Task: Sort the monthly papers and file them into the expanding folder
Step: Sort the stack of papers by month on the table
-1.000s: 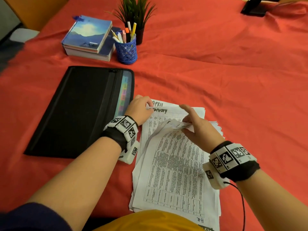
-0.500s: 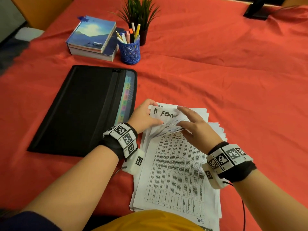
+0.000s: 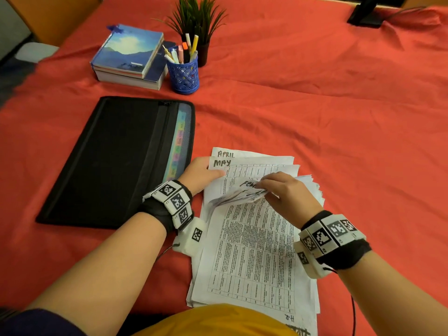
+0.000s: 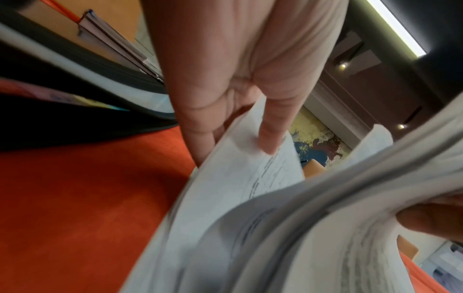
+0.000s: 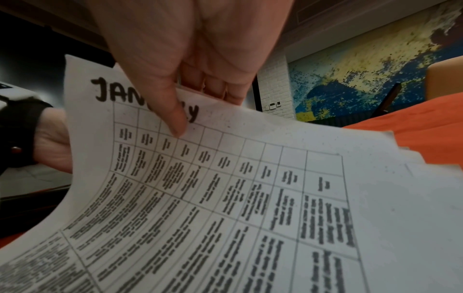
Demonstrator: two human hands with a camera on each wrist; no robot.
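Note:
A stack of printed monthly papers [image 3: 254, 251] lies on the red cloth in front of me. Its far ends are fanned out, showing sheets headed APRIL [image 3: 226, 154] and MAY [image 3: 221, 162]. My right hand [image 3: 281, 192] pinches the curled-back top sheets; in the right wrist view its thumb presses a sheet headed JANUARY [image 5: 225, 188]. My left hand [image 3: 202, 173] holds the left edge of the MAY sheet, thumb on top [image 4: 271, 134]. The black expanding folder [image 3: 116, 161] lies flat to the left, coloured tabs along its right side.
Two stacked books [image 3: 131, 57], a blue pen cup [image 3: 184, 73] and a small potted plant [image 3: 196, 18] stand at the far side beyond the folder. A dark stand [image 3: 366, 13] sits at the far right corner. Bare red cloth [image 3: 339, 117] spreads to the right.
My right hand has peeled the top sheets back toward me, the February sheet among them, uncovering the MAY sheet. My left hand has shifted onto the MAY sheet's left edge.

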